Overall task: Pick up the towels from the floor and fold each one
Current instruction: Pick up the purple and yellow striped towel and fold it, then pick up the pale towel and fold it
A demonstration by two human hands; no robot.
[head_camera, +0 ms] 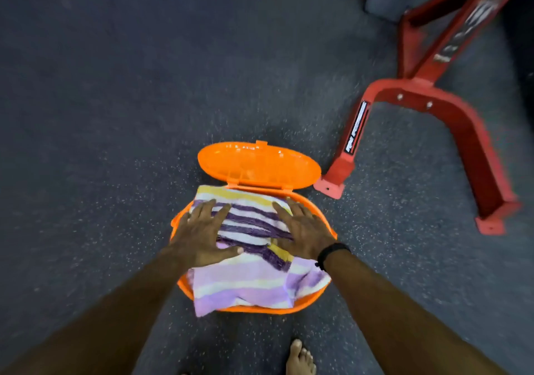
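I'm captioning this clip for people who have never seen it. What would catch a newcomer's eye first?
The bright orange plastic basket at centre, its oval lid flipped open behind it, stuffed with striped purple, yellow and white towels. The left hand and right hand press flat on the top towel. A red metal equipment frame stands on the dark speckled floor at right.

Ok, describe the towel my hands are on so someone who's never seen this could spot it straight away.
Start at the red metal frame on the dark speckled floor; beside its foot sits an orange basket with its lid flipped open. The striped towel lies on top of that basket, under the left hand and right hand. It is the only cloth here, banded purple, lilac, white and yellow.
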